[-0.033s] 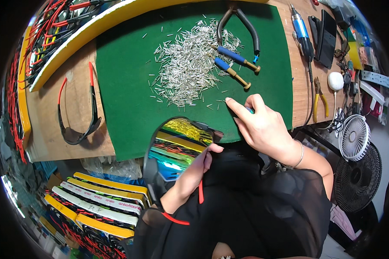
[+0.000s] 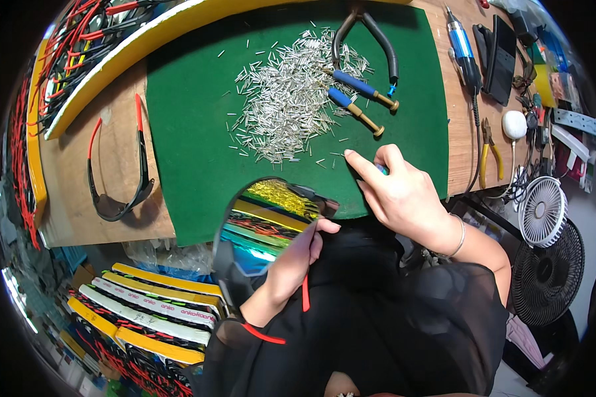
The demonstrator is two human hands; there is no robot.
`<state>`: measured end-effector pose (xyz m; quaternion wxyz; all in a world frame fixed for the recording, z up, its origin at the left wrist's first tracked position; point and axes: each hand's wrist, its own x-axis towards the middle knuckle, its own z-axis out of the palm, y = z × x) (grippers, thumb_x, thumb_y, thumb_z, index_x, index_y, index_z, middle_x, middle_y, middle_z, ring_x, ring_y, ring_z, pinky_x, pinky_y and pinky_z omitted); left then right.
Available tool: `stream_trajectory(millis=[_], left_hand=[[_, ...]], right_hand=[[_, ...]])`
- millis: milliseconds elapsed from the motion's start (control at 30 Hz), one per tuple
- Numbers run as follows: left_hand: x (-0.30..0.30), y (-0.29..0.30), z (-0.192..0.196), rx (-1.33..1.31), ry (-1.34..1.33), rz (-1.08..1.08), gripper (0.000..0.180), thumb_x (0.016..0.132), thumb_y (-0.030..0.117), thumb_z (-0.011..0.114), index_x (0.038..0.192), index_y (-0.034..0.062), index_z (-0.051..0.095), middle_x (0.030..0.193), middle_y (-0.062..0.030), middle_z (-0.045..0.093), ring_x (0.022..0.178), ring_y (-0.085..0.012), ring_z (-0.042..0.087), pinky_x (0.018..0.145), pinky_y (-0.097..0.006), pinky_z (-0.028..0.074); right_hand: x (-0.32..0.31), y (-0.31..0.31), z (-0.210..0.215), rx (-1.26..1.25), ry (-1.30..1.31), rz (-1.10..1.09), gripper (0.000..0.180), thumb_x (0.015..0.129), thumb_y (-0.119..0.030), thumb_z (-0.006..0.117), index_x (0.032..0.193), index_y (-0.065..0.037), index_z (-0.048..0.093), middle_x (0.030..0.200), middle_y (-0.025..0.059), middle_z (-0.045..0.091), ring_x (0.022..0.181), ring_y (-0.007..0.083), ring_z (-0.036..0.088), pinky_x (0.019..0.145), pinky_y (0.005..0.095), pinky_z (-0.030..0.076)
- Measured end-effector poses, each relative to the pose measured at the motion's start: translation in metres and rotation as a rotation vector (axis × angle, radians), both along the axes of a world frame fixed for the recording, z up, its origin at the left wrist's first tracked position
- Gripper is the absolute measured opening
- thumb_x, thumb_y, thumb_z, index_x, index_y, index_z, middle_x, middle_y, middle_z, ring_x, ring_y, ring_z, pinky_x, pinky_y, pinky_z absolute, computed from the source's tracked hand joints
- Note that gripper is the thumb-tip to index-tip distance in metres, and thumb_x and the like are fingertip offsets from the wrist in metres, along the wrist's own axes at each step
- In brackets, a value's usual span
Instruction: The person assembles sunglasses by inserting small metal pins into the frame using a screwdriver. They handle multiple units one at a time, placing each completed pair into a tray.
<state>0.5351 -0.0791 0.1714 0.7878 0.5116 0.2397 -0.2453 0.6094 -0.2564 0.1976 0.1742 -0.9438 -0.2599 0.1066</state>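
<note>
My left hand [image 2: 290, 268] is closed round a pair of black sunglasses with a mirrored, rainbow-tinted lens [image 2: 271, 225] and red temple tips. They are held over the front edge of a green mat [image 2: 198, 192]. My right hand [image 2: 404, 192] rests at the mat's front right, its index fingertip at a small loose metal pin [image 2: 336, 154]. The other fingers curl round a slim tool with a blue part [image 2: 382, 169], mostly hidden. Beyond lie a heap of silver pins [image 2: 285, 99], two blue-handled screwdrivers [image 2: 354, 84] [image 2: 351, 109] and dark-handled pliers [image 2: 392, 53].
Another pair of sunglasses [image 2: 119, 212] lies left of the mat. A yellow-edged tray [image 2: 106, 73] of glasses stands behind it. To the right are a blue electric screwdriver [image 2: 462, 49], a phone [image 2: 500, 59], yellow-handled cutters [image 2: 490, 155] and fans [image 2: 543, 212]. Stacked trays [image 2: 152, 311] stand lower left.
The sunglasses in my left hand have shifted slightly left and turned a little. My right index fingertip has edged slightly left with the loose pin.
</note>
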Motion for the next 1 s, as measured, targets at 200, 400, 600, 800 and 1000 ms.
stream_trajectory(millis=[200, 400, 600, 800, 1000], left_hand=[[0.006, -0.001, 0.000, -0.060, 0.060, 0.051, 0.024, 0.094, 0.024, 0.038, 0.084, 0.0028, 0.045, 0.076, -0.0096, 0.061, 0.039, -0.0037, 0.035, 0.035, -0.016, 0.027], [0.007, -0.002, 0.002, -0.064, 0.068, 0.055, 0.024, 0.094, 0.023, 0.038, 0.085, 0.0024, 0.045, 0.075, -0.0100, 0.061, 0.039, -0.0036, 0.034, 0.035, -0.016, 0.028], [0.008, -0.007, 0.004, -0.063, 0.126, 0.013, 0.023, 0.094, 0.023, 0.039, 0.085, 0.0028, 0.045, 0.079, -0.0113, 0.062, 0.040, -0.0031, 0.035, 0.036, -0.016, 0.028], [0.008, -0.008, 0.001, -0.039, 0.102, 0.047, 0.024, 0.094, 0.024, 0.040, 0.083, 0.0038, 0.045, 0.082, -0.0114, 0.063, 0.041, -0.0026, 0.035, 0.037, -0.015, 0.029], [0.009, -0.016, 0.005, 0.008, 0.092, 0.082, 0.026, 0.093, 0.023, 0.041, 0.081, 0.0023, 0.049, 0.079, -0.0098, 0.063, 0.042, -0.0027, 0.036, 0.037, -0.016, 0.029]], right_hand=[[0.004, 0.002, -0.010, 0.048, -0.069, 0.062, 0.042, 0.071, -0.006, 0.058, 0.112, -0.007, 0.051, 0.084, 0.0120, 0.045, 0.063, 0.0218, 0.055, 0.050, 0.0307, 0.047], [0.005, 0.004, -0.010, 0.047, -0.113, 0.100, 0.044, 0.070, -0.006, 0.058, 0.114, -0.009, 0.052, 0.082, 0.0102, 0.045, 0.058, 0.0201, 0.052, 0.048, 0.0296, 0.045], [0.006, 0.005, -0.010, 0.011, -0.104, 0.130, 0.045, 0.071, -0.007, 0.057, 0.115, -0.013, 0.053, 0.081, 0.0095, 0.045, 0.058, 0.0196, 0.051, 0.048, 0.0296, 0.045], [-0.007, -0.011, 0.017, 0.055, 0.029, 0.039, 0.045, 0.071, -0.004, 0.056, 0.116, -0.013, 0.053, 0.079, 0.0102, 0.043, 0.058, 0.0229, 0.054, 0.050, 0.0317, 0.047], [-0.040, -0.016, 0.041, -0.141, -0.004, 0.197, 0.045, 0.073, -0.011, 0.053, 0.115, -0.024, 0.054, 0.072, 0.0027, 0.038, 0.050, 0.0125, 0.045, 0.041, 0.0222, 0.040]])
